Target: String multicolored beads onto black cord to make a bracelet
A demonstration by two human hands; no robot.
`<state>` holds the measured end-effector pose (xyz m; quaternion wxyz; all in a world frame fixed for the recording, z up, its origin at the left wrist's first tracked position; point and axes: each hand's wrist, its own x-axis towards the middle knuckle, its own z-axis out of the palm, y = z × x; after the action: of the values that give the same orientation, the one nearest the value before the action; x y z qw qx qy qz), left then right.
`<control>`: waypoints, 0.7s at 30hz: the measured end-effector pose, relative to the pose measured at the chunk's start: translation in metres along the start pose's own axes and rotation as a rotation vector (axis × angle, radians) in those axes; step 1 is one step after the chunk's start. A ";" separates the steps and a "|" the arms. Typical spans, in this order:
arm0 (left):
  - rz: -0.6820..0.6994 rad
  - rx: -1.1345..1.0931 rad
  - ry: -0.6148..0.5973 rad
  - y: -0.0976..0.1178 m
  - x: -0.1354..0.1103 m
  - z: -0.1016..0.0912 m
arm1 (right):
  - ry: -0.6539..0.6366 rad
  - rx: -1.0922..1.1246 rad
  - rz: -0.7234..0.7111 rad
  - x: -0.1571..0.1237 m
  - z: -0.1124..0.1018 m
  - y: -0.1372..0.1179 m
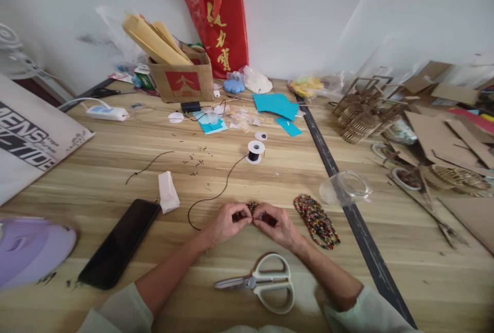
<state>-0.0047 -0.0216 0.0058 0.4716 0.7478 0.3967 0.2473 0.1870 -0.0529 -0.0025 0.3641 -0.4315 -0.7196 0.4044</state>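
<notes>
My left hand and my right hand meet above the table, thumbs and forefingers pinched on a strand of small coloured beads. Most of that strand is hidden behind the fingers. A black cord runs from a white spool and curves down to my left hand. To the right of my right hand lies a coiled heap of multicoloured bead strings. Scissors with pale handles rest in front of me, blades pointing left.
A black phone and a folded white paper lie to the left. A clear plastic jar lies at the right. Farther back stand a cardboard box, a red bag and small woven baskets. Black cord scraps dot the table.
</notes>
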 end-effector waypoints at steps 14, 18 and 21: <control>0.018 -0.023 0.005 -0.001 0.001 0.002 | -0.007 0.014 0.009 0.000 0.000 0.000; 0.014 -0.023 0.003 -0.001 0.001 0.001 | -0.013 0.011 0.006 0.000 0.000 -0.001; 0.015 -0.023 0.004 -0.001 0.001 0.001 | -0.010 0.008 0.009 0.000 0.000 -0.001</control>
<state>-0.0038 -0.0216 0.0049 0.4774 0.7449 0.3891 0.2567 0.1869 -0.0533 -0.0011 0.3604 -0.4312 -0.7179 0.4108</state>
